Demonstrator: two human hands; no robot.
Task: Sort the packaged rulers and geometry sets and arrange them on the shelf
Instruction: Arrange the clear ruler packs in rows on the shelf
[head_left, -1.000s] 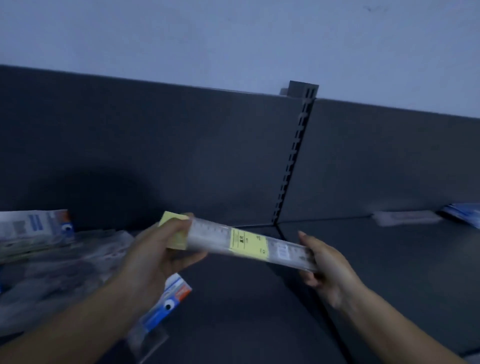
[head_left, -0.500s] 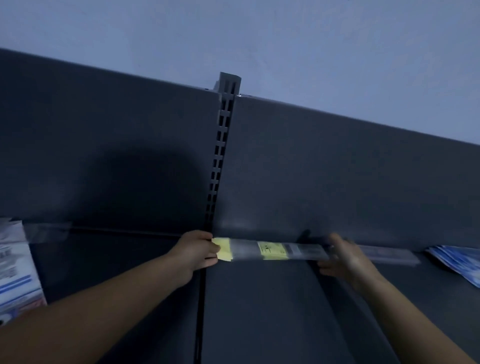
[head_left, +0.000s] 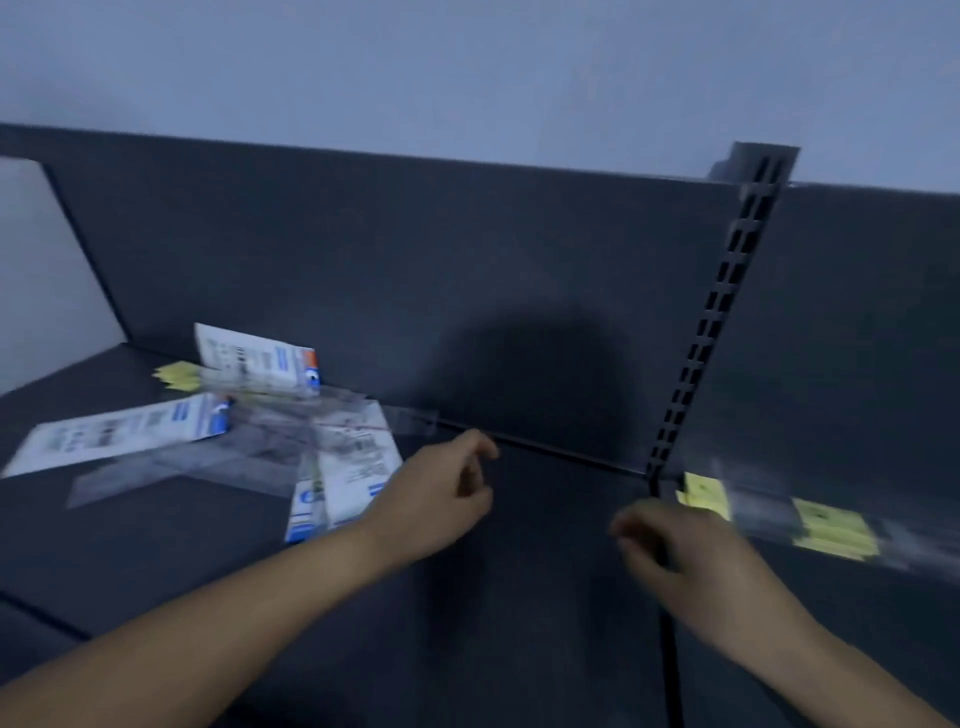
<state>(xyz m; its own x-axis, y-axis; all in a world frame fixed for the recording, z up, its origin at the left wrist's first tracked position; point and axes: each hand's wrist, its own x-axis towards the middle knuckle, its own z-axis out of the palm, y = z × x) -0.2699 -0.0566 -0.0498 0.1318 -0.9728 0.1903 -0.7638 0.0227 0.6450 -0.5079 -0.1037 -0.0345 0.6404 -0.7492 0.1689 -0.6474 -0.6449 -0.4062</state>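
Note:
A clear packaged ruler with yellow labels (head_left: 810, 517) lies on the dark shelf (head_left: 519, 597) at the right, against the back panel. My right hand (head_left: 691, 551) hovers just left of it, fingers loosely curled, holding nothing. My left hand (head_left: 441, 493) hangs over the shelf's middle, fingers loosely curled and empty. To its left lies a jumbled pile of packages: white-and-blue geometry sets (head_left: 119, 431), another one (head_left: 260, 358) propped on the back panel, one (head_left: 343, 483) beside my left wrist, and clear ruler sleeves (head_left: 208, 467).
A slotted upright post (head_left: 727, 312) divides the back panel, and a seam (head_left: 670, 649) runs down the shelf beneath my right hand. A grey side panel (head_left: 47, 270) closes the far left. Yellow tags (head_left: 176, 375) show at the pile's back.
Both hands have let go of the yellow-labelled ruler, which now lies on the right shelf section. The view has swung left, and both hands have moved left toward the pile.

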